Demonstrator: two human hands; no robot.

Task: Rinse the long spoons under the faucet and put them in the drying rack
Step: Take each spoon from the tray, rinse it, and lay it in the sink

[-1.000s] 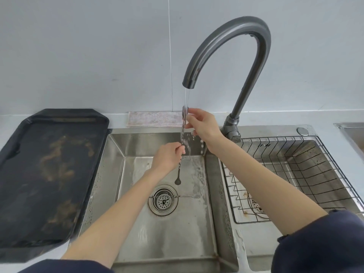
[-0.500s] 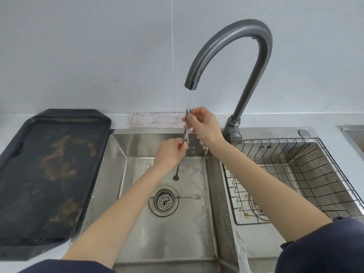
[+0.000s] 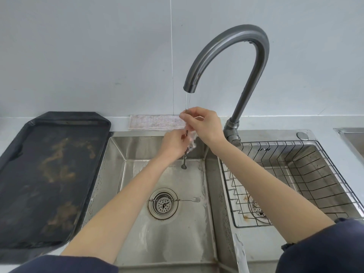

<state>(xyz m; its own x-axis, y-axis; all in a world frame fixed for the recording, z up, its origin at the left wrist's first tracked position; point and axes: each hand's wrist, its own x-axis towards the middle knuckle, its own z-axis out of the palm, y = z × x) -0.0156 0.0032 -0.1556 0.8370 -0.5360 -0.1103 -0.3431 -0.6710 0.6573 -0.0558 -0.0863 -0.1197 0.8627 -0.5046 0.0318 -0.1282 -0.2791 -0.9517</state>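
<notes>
A long thin metal spoon (image 3: 184, 163) hangs upright under the running stream from the grey gooseneck faucet (image 3: 232, 48). My right hand (image 3: 204, 125) pinches its top end just below the spout. My left hand (image 3: 174, 143) is closed around the middle of its handle, and the small bowl pokes out below that hand. Water splashes around my fingers. A second long thin utensil with a small fork tip (image 3: 194, 200) lies flat on the floor of the left sink basin (image 3: 137, 184), across the drain. The wire drying rack (image 3: 295, 174) sits in the right basin with nothing in it.
A dark stained baking tray (image 3: 49, 174) lies on the counter left of the sink. A folded cloth (image 3: 155, 122) rests against the wall behind the basin. The drain strainer (image 3: 163, 203) sits mid-basin. Another steel edge (image 3: 352, 136) shows at far right.
Both hands have lifted the spoon a little, so less of it hangs below my left hand. My left hand has slid along the handle under the water.
</notes>
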